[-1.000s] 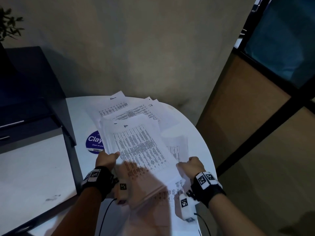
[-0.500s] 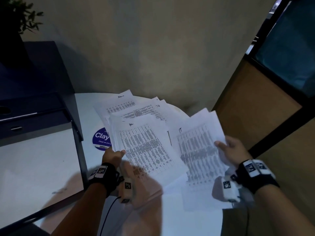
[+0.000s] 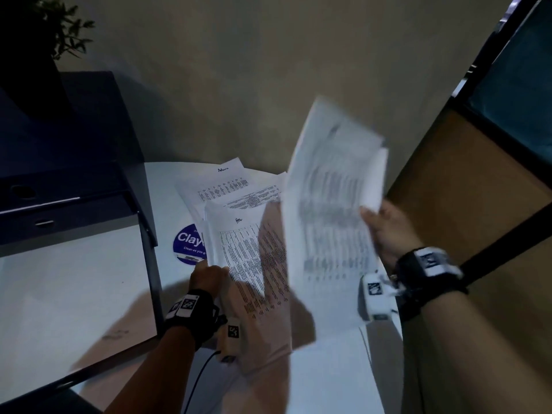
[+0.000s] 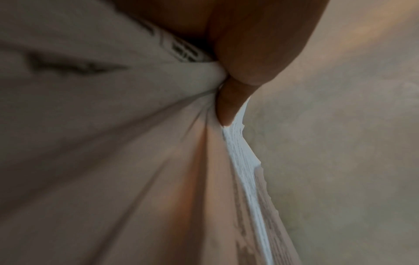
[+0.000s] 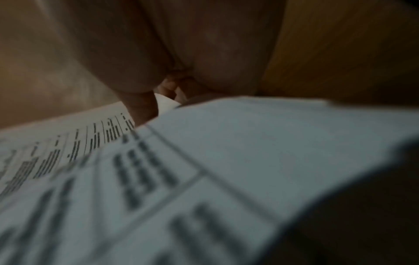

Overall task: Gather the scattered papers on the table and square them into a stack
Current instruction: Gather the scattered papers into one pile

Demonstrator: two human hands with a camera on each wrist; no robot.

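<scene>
My left hand (image 3: 209, 274) grips a thick bundle of printed sheets (image 3: 239, 249) by its left edge, above the round white table (image 3: 161, 186). The left wrist view shows the thumb (image 4: 229, 105) pressed on the bundle's edge (image 4: 244, 161). Raised to the right, my right hand (image 3: 385, 231) pinches a second, motion-blurred sheaf of printed pages (image 3: 331, 204) by its right edge, tilted up on end. In the right wrist view the thumb (image 5: 142, 107) lies on that sheaf (image 5: 204, 170). A few more printed papers (image 3: 221, 183) lie fanned on the table behind.
A dark cabinet (image 3: 74, 162) with a white front panel (image 3: 65, 282) stands close on the left, a plant (image 3: 62, 28) on top. A blue round sticker (image 3: 188, 243) is on the table. A beige wall is behind, a brown partition (image 3: 466, 186) at right.
My right hand has lifted its sheaf off the table's right side and swung it up and rightward, now tilted nearly upright. The left hand keeps holding its bundle in place.
</scene>
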